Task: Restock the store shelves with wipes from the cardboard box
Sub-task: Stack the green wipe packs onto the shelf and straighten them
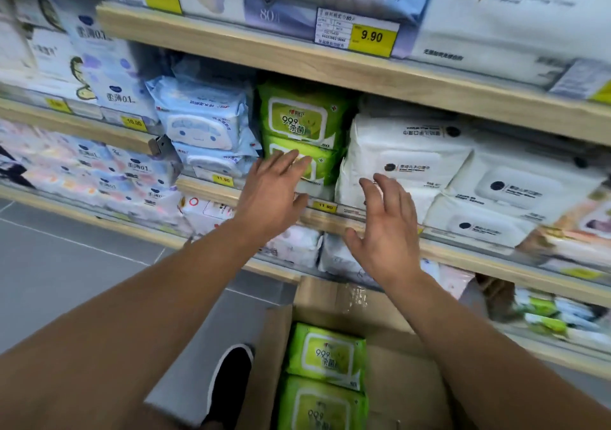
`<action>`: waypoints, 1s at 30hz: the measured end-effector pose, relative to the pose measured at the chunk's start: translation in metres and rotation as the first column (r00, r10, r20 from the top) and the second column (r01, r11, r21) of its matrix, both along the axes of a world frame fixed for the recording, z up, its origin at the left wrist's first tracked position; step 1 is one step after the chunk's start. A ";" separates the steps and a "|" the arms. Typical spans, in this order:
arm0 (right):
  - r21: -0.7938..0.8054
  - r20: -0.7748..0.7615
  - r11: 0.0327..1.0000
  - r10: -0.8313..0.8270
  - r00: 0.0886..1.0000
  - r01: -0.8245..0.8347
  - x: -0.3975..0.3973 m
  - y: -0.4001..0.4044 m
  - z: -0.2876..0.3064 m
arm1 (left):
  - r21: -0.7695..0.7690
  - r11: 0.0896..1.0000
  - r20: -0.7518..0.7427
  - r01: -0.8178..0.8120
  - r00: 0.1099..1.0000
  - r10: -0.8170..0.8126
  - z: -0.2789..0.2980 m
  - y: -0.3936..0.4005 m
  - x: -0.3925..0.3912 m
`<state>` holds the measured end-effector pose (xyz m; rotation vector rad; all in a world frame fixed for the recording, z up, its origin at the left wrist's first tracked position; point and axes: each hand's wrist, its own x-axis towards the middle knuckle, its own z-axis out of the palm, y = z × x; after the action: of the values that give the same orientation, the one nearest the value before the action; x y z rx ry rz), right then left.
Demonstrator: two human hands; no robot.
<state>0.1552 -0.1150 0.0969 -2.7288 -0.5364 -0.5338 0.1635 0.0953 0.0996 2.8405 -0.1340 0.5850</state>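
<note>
Two green wipe packs [302, 120] are stacked on the middle shelf [334, 216], between blue packs and white packs. My left hand [276, 191] is open with fingers spread, its fingertips at the front of the lower green pack [319, 168]. My right hand [385, 228] is open too, held in front of the shelf edge beside the white packs, holding nothing. Below, an open cardboard box [396, 373] on the floor holds two more green wipe packs [325, 355], one in front of the other.
Blue wipe packs [201, 122] sit left of the green ones, white packs [406, 161] to the right. Wooden shelves above and below carry more packs and yellow price tags [372, 37]. My black shoe [229, 383] stands on the grey floor beside the box.
</note>
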 end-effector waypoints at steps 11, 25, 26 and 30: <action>-0.169 -0.442 0.970 0.083 0.893 -0.174 -0.106 -0.053 -0.096 | -0.112 0.991 -0.340 0.072 0.934 -0.106 -0.107 -0.072 -0.135; -0.192 -0.815 0.953 -0.022 0.579 -0.234 -0.163 -0.125 -0.217 | -0.081 0.987 -0.829 0.137 0.540 -0.143 -0.227 -0.123 -0.183; -0.195 -0.816 0.953 -0.027 0.578 -0.231 -0.165 -0.127 -0.224 | -0.087 0.989 -0.849 0.123 0.511 -0.138 -0.235 -0.123 -0.183; -0.194 -0.833 0.953 -0.036 0.552 -0.231 -0.170 -0.132 -0.247 | -0.043 0.987 -0.903 0.152 0.417 -0.103 -0.261 -0.125 -0.183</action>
<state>-0.0151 -0.2466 -0.1501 -2.7437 -0.5033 0.9501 -0.0193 -0.0293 -0.1613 2.7026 -0.1559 -1.0557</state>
